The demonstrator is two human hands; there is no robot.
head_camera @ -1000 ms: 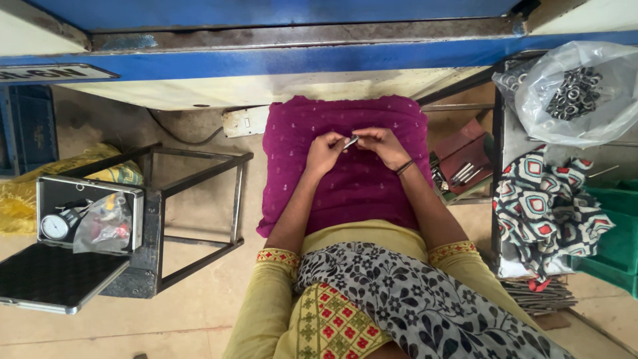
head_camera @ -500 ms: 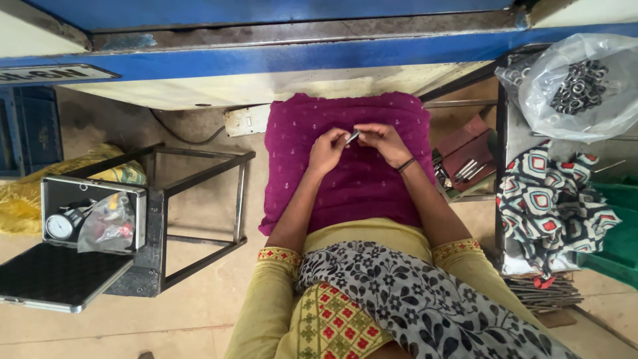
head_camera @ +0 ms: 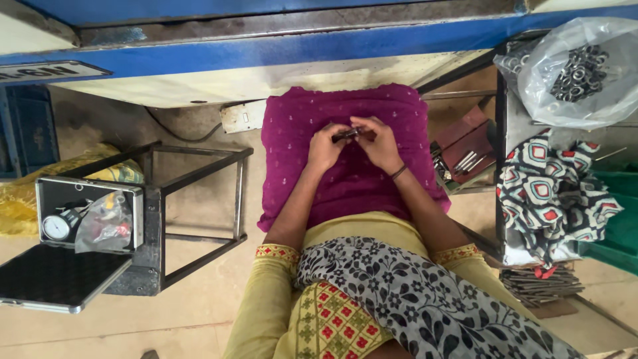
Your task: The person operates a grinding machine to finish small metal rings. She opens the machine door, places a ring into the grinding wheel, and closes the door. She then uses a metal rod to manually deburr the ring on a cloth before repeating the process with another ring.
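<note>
Left hand (head_camera: 325,147) and right hand (head_camera: 380,141) meet over a magenta cushion (head_camera: 352,153), fingers curled. Together they pinch one small dark metal part (head_camera: 347,135), which lies between the fingertips: at 1 o'clock from the left hand, at 10 o'clock from the right hand. Each hand is closed on one end of the part; its exact shape is too small to tell. A dark bangle (head_camera: 399,173) circles the right wrist.

At 3 o'clock from the hands, one open maroon pouch (head_camera: 465,143) holds several thin metal tools. Farther toward 3 o'clock lies one patterned cloth (head_camera: 548,193); at 2 o'clock, one clear plastic bag (head_camera: 578,70) of dark metal rings. At 9 o'clock stands one metal frame stool (head_camera: 199,199); beyond it, at 8 o'clock, one open case (head_camera: 73,219) contains one dial gauge (head_camera: 58,227).
</note>
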